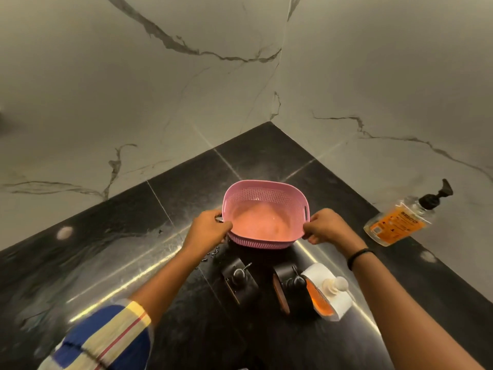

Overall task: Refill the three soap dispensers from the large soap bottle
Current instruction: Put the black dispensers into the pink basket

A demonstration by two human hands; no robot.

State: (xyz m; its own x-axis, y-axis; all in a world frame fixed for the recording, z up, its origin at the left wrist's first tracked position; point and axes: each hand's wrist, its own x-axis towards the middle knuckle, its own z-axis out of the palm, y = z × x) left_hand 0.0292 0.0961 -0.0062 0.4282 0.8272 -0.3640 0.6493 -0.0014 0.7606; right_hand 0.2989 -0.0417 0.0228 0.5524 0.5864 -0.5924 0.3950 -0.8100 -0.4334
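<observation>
While the pink basket [266, 201] is held over the black desk [106, 263], its two sides are gripped by the hands. The left hand [210, 227] is curled round the left rim, and the right hand [326, 227] is closed on the right rim just below the handle slot. Whether the basket's base is touching the desk cannot be told.

Nearer than the basket, between the two forearms, three dispensers are set in a row. A dark dispenser [241, 283] is on the left and a second dark dispenser [290, 289] is in the middle. A white dispenser [329, 292] with an orange face and a pale pump is placed just beside the latter.

The large soap bottle [400, 222], clear with an orange label and a black pump, is seen at the right edge of the desk, by the marble wall [400, 102] and well apart from the basket. A dark wristband [358, 256] is worn on the right wrist, and a striped sleeve [106, 340] on the left arm.
</observation>
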